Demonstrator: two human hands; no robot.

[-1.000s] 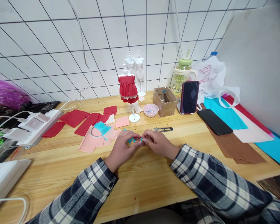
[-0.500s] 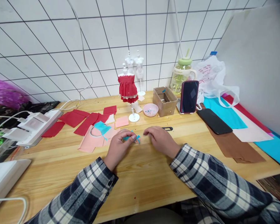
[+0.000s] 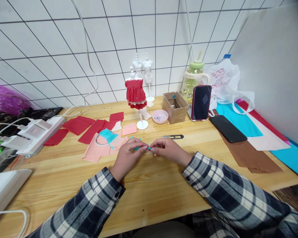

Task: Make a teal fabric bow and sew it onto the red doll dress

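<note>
Between my hands is a small bunched piece of blue and pink fabric [image 3: 149, 148], mostly covered by fingers. My left hand [image 3: 130, 153] pinches its left side, thumb against index finger. The fingertips of my right hand [image 3: 167, 149] close on its right end. Just beyond the right hand lie black thread snips [image 3: 175, 136]. To the left, a blue scrap [image 3: 108, 135] rests over a ring and pink cloth pieces [image 3: 95, 151]. A small white mannequin stand [image 3: 142, 124] wearing a red ruffled dress [image 3: 135, 94] stands behind the hands.
A pink bowl of beads [image 3: 160, 117], a cardboard box [image 3: 176, 107] and a propped phone [image 3: 201, 102] line the back. Red cloth pieces [image 3: 78, 125] and a power strip [image 3: 37, 135] sit left. At right, another phone [image 3: 228, 129] lies by brown cloth [image 3: 253, 158].
My right hand has moved left and taken hold of the fabric piece's right end. More of the thread snips now shows. My left hand keeps its pinch.
</note>
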